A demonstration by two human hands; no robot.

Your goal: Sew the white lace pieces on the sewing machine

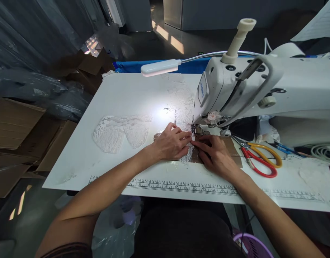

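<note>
Black ruler marks (178, 185): a numbered scale along the near edge of the white table (73, 157).
Lace at the needle (184, 116): white openwork with thread-like fringing; its near end shows between the two hands, its far part runs up beside the presser foot (197, 129), paling in the glare.
Left hand (173, 144): palm down over the lace, fingers together and loosely bent; pressing or pinching, I cannot tell.
Right hand (216, 154): palm down over a glossy brown patch (231, 147), index fingertip at the lace's right edge, near the left fingertips; whether it grips, I cannot tell.
Scissors (246, 146): red and yellow handles, right of the right hand.
Second lace piece (109, 134): two fan-shaped lobes below a patterned band, flat, left of the left hand.
Sewing machine (221, 86): white, its head just beyond the fingers.
Lamp (161, 68): white, on a bendy metal neck.
Blue cloth (132, 67): along the table's far edge.
</note>
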